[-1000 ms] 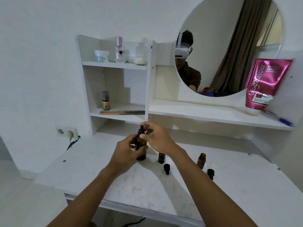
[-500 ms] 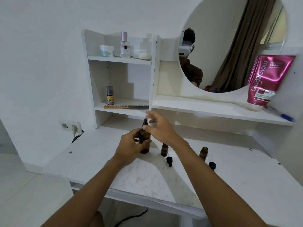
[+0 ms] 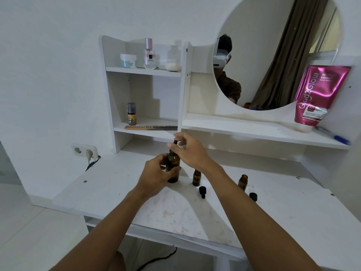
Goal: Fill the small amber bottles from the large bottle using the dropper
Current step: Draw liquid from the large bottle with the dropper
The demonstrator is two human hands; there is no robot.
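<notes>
Step in hand: drawing liquid. Left hand point(image 3: 156, 173) grips large bottle point(image 3: 173, 165), upright on table point(image 3: 117, 182). Right hand point(image 3: 188, 151) pinches dropper point(image 3: 174, 146) at the bottle's neck. Next, probably: lift dropper clear and carry it to the open small bottle point(image 3: 196, 178) just beside.

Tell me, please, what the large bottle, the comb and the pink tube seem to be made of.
Large bottle: likely amber glass, dark brown and smooth with a faint sheen; tinted plastic cannot be excluded. Comb: probably wood, matte light brown, darker at its right end. Pink tube: soft plastic or foil laminate, glossy and metallic, with creased highlights.
</notes>
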